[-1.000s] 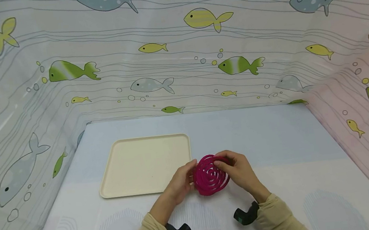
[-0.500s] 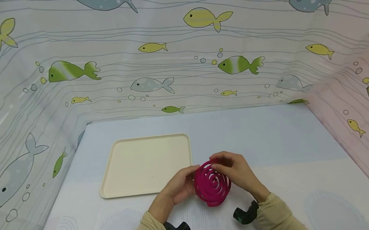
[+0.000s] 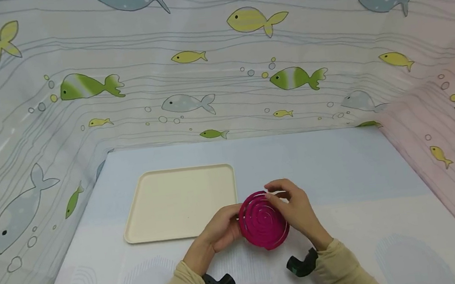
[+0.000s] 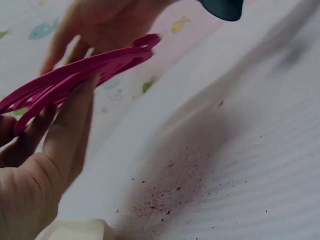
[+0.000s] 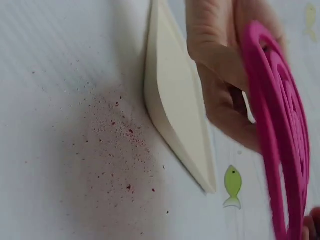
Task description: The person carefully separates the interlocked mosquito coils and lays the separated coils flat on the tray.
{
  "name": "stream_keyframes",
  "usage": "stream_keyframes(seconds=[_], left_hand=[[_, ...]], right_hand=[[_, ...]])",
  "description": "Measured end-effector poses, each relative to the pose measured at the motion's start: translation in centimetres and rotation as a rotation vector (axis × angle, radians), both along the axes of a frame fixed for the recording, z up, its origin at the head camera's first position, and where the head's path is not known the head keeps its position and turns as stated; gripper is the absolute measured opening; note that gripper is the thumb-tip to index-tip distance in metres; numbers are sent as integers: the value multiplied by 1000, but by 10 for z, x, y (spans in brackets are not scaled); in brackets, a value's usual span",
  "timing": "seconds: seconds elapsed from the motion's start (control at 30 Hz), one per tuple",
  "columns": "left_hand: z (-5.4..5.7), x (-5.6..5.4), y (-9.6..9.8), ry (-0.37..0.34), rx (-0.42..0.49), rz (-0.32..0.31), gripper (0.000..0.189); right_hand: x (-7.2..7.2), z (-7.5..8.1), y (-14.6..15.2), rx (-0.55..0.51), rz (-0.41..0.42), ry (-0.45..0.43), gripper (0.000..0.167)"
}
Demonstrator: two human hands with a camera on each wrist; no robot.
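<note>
A magenta spiral mosquito coil [image 3: 263,223] is held up off the table between both hands. My left hand [image 3: 220,230] grips its left edge, and in the left wrist view that hand's thumb [image 4: 70,130] lies against the underside. The right hand [image 3: 297,207] pinches the coil's upper right rim between thumb and fingers. Seen edge-on in the right wrist view, the coil [image 5: 280,130] has gaps between its rings, as if in two layers. Reddish crumbs [image 5: 129,132] lie scattered on the white table below it.
A cream rectangular tray [image 3: 180,204] lies to the left, just beyond the left hand. The table [image 3: 333,167] has a pale blue and white cover. Fish-patterned sheeting [image 3: 219,76] walls in the back and sides.
The coil tilted down toward the front, then rose a little, and it now faces up flatter. The right hand has shifted slightly right and back along the rim.
</note>
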State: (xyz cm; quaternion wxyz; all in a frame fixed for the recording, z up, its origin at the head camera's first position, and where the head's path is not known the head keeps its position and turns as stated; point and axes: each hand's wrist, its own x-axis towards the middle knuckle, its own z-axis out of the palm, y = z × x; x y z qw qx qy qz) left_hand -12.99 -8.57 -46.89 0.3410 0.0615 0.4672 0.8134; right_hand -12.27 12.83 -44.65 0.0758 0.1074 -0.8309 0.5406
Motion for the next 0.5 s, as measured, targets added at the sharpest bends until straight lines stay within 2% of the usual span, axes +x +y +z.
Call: stream_keyframes(seconds=[0.07,0.13,0.23,0.3,0.4,0.5], left_hand=[[1,-2,-1,-4,79,47,32],[1,-3,-3,-5,151,101,33],[2,-4,-5,0,202,165,33],[2,-4,-6,-5,203,186,33],[1,-3,-8,-16,190,192,35],[-1,-3,-9,-26,190,185,37]], right_hand=[[3,-1,4,-49,-102,-71,22],[6,-4,7,-153,-141,-205,23],[10,-7,9,-331,-87,-413,31],[10,-9,9,-419,-29,-514,37],[8,-11,10,-489,19,-583,46],[6,-13,13,-533,54,-628,49]])
